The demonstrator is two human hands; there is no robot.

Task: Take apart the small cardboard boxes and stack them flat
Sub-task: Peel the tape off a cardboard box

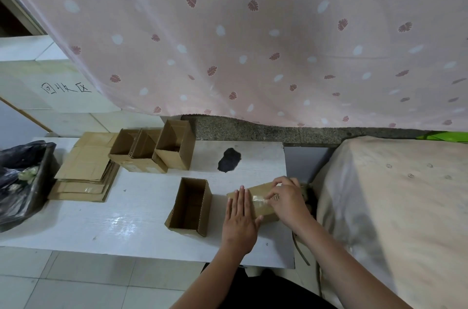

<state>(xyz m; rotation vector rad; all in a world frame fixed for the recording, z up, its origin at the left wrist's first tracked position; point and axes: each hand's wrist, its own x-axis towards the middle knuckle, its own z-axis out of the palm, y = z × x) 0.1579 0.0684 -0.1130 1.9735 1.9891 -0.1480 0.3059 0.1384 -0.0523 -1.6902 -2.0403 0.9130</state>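
Cardboard box (255, 197) half hidden: left hand (240, 217) pressing flat, right hand (287, 201) pinching tape (260, 201).

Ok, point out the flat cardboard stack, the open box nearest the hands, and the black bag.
flat cardboard stack (84, 164), head view, on the top sheet's face.
open box (205, 207), head view, on its right outer wall.
black bag (22, 182), head view, on its crumpled plastic side.
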